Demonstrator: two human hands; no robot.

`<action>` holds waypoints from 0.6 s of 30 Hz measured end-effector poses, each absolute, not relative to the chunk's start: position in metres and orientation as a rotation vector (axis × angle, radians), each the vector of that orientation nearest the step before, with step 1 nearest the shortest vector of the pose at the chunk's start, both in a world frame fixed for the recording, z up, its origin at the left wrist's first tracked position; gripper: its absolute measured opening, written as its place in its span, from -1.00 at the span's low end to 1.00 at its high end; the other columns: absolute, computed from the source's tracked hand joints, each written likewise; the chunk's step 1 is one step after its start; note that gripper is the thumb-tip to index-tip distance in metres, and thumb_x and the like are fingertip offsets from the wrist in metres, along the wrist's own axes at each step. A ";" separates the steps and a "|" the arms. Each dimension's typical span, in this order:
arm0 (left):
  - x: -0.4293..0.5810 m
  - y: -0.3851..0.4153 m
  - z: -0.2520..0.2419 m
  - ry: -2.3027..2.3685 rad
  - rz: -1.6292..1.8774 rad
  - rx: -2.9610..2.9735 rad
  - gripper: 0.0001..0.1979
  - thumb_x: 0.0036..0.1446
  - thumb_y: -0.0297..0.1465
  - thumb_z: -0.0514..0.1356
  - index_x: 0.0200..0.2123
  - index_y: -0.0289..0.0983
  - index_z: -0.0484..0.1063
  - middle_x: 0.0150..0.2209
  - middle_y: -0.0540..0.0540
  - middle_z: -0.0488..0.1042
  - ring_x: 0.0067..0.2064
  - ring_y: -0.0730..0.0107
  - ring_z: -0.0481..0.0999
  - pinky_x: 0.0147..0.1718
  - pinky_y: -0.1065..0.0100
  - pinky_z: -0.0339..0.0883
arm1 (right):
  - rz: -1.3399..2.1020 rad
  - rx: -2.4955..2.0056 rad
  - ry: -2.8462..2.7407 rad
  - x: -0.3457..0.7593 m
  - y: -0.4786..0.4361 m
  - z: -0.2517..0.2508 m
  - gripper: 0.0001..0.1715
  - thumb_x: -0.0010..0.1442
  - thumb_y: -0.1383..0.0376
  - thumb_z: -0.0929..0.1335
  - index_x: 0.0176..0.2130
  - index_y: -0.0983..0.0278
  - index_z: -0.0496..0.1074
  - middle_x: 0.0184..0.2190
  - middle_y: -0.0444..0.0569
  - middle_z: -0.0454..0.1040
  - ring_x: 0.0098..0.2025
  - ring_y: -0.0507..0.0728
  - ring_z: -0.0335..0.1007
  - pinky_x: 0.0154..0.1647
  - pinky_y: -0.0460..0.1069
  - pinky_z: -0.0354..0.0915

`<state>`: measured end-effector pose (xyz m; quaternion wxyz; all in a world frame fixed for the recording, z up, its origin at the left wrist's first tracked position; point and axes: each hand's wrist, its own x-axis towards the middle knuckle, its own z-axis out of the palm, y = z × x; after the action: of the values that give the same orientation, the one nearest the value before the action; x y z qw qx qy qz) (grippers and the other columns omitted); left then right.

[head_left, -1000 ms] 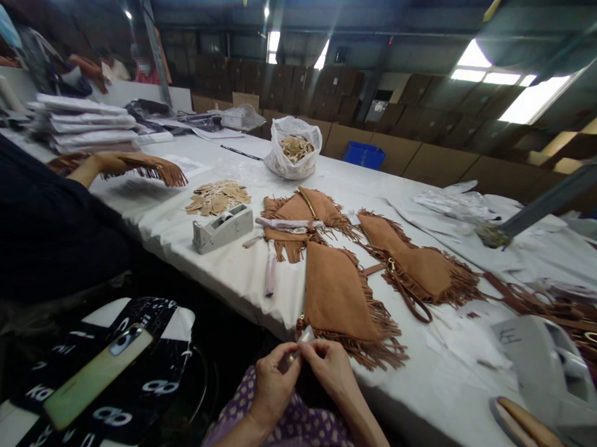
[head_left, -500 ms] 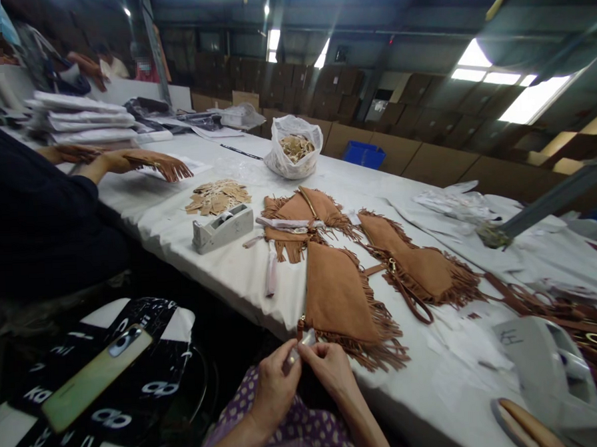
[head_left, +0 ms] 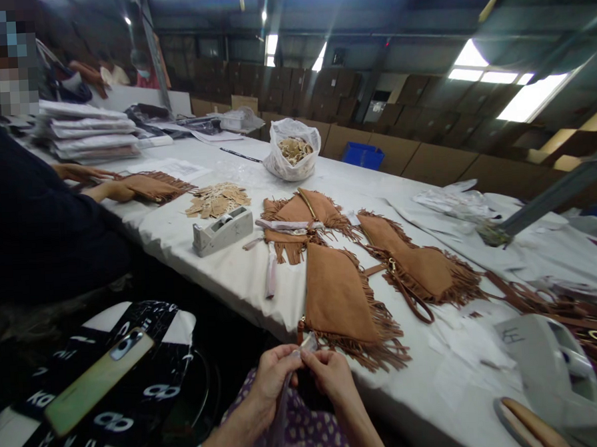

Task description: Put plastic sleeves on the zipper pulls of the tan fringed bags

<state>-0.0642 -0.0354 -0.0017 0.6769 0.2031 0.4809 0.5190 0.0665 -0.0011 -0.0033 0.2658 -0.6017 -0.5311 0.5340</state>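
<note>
Both hands meet at the table's front edge, just below a tan suede fringed bag (head_left: 339, 295) lying flat. My left hand (head_left: 271, 380) pinches a pale translucent wrapping strip (head_left: 309, 344), part of which hangs below the fingers over my lap. Close beside it, my right hand (head_left: 331, 380) is closed on the same strip with thumb and fingertips. The strip lies by the bag's lower left corner, near a small brown strap end (head_left: 300, 327); whether it wraps that strap is hidden. Behind lie another fringed bag (head_left: 322, 205) with a wrapped strap (head_left: 284, 225), and further fringed bags (head_left: 411, 264).
A grey tape dispenser (head_left: 223, 231), a pile of tan tags (head_left: 217, 200) and a white bag of tags (head_left: 293, 150) stand on the table. At right are a larger dispenser (head_left: 549, 370) and brown straps (head_left: 574, 322). A co-worker's hand (head_left: 119, 191) touches a fringed bag at left.
More of the translucent strip now hangs below my left hand, and my hands have shifted slightly. At left, the co-worker's fringed bag has gone from raised to flat on the table.
</note>
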 end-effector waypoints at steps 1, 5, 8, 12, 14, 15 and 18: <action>-0.066 -0.035 -0.001 1.079 1.146 0.461 -0.66 -0.19 -0.21 0.33 -0.41 -0.37 0.49 -0.57 0.01 0.43 -0.65 0.61 0.25 -0.64 0.50 0.03 | 1.446 -1.623 -1.421 0.066 -0.001 -0.003 -0.42 -0.08 -0.12 0.36 -0.65 0.35 0.40 -0.82 -0.19 0.16 -0.75 -0.07 -0.08 -0.74 -0.11 -0.19; -0.071 -0.026 -0.004 1.136 1.018 0.549 -0.58 -0.14 -0.07 0.30 -0.47 -0.36 0.44 -0.58 -0.03 0.44 -0.66 0.57 0.28 -0.65 0.48 0.05 | 1.451 -1.610 -1.397 0.067 -0.002 -0.001 -0.40 -0.12 -0.14 0.39 -0.63 0.38 0.44 -0.80 -0.17 0.19 -0.74 -0.09 -0.10 -0.73 -0.12 -0.22; -0.075 -0.017 -0.008 1.146 0.894 0.648 -0.60 -0.18 -0.09 0.32 -0.45 -0.32 0.39 -0.61 0.00 0.43 -0.66 0.53 0.30 -0.63 0.48 0.09 | 1.503 -1.550 -1.376 0.069 -0.003 0.002 -0.40 -0.15 -0.15 0.40 -0.61 0.37 0.43 -0.78 -0.18 0.19 -0.73 -0.09 -0.08 -0.73 -0.13 -0.19; -0.077 -0.010 -0.009 1.139 0.819 0.762 -0.63 -0.12 -0.09 0.28 -0.52 -0.30 0.35 -0.67 0.05 0.36 -0.68 0.56 0.24 -0.65 0.48 0.03 | 1.586 -1.461 -1.368 0.075 -0.005 0.004 -0.38 -0.14 -0.17 0.39 -0.55 0.37 0.44 -0.73 -0.18 0.25 -0.72 -0.07 0.04 -0.72 -0.14 -0.08; -0.076 -0.009 -0.009 1.126 0.828 0.804 -0.65 -0.10 -0.12 0.28 -0.54 -0.30 0.34 -0.68 0.08 0.32 -0.68 0.58 0.22 -0.65 0.49 0.01 | 1.574 -1.495 -1.354 0.077 -0.006 0.003 -0.38 -0.15 -0.17 0.39 -0.57 0.37 0.42 -0.73 -0.17 0.25 -0.72 -0.07 0.05 -0.72 -0.14 -0.08; -0.075 -0.010 -0.008 1.122 0.833 0.821 -0.67 -0.09 -0.13 0.27 -0.54 -0.30 0.33 -0.68 0.10 0.31 -0.67 0.59 0.21 -0.65 0.50 0.00 | 1.565 -1.516 -1.342 0.078 -0.007 0.003 -0.38 -0.15 -0.16 0.40 -0.58 0.37 0.42 -0.74 -0.18 0.24 -0.73 -0.07 0.04 -0.73 -0.14 -0.08; -0.072 -0.012 -0.008 1.086 0.870 0.849 -0.68 -0.05 -0.13 0.22 -0.52 -0.28 0.31 -0.67 0.11 0.29 -0.66 0.59 0.18 -0.65 0.50 -0.01 | 1.609 -1.501 -1.269 0.079 -0.010 0.003 -0.43 -0.12 -0.11 0.42 -0.57 0.38 0.41 -0.75 -0.21 0.21 -0.73 -0.09 -0.01 -0.72 -0.14 -0.12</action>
<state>-0.0719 -0.0118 -0.0077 0.6859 0.3789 0.4847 0.3886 0.0792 -0.0100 0.0031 0.2963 -0.5643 -0.4774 0.6049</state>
